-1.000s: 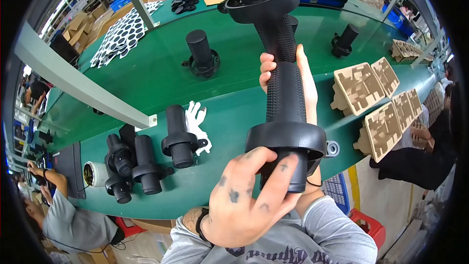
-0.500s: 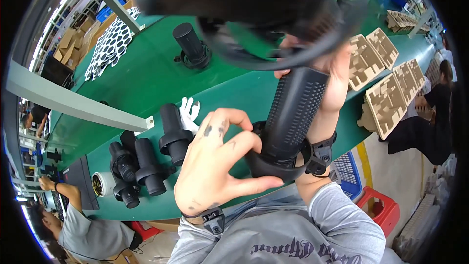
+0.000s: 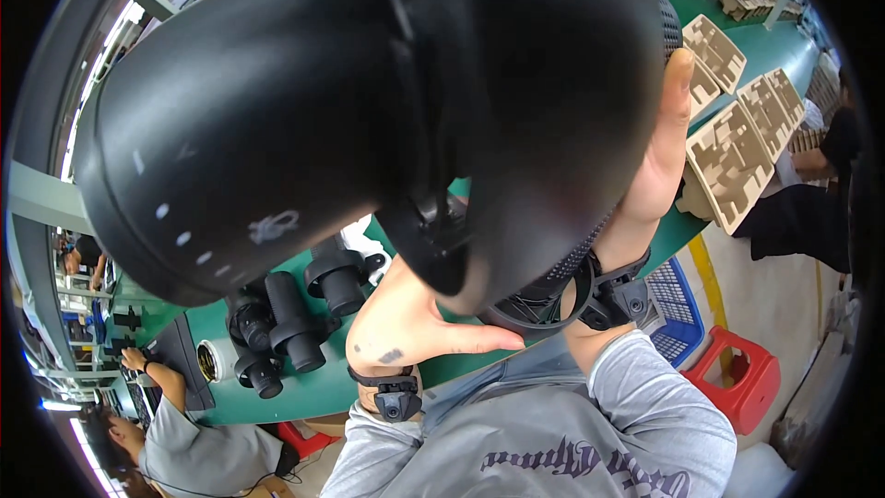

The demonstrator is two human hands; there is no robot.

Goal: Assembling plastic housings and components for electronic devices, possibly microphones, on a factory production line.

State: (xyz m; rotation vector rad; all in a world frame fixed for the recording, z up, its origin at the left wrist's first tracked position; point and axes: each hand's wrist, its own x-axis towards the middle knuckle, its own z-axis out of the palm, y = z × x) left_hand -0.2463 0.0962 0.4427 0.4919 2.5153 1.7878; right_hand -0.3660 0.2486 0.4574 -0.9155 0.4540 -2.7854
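Note:
A large black tubular device (image 3: 277,129) fills the upper middle, close up and partly blurred. Pale printed marks dot one end. Below it shows a perforated black section with a ring-shaped collar (image 3: 544,318); how they join is hidden. My right hand (image 3: 650,157) grips the device from the right, thumb up along its side and other fingers behind it. At the collar's left is my left hand (image 3: 406,318), its thumb stretched along the collar's lower edge; the device covers the other fingers. Several black cylinders with collars (image 3: 295,323) lie on the green table beyond my left hand.
Beige moulded trays (image 3: 737,166) sit at the table's right side. A white glove (image 3: 367,242) is partly hidden near the cylinders, and a round white-rimmed part (image 3: 214,361) lies farther left. A blue basket (image 3: 678,309) and red stool (image 3: 733,378) stand right. Co-workers (image 3: 203,443) sit on both sides.
The large black device has swung down and left toward the camera and now covers much of the table. My left fingers, seen at the collar before, are now hidden behind it.

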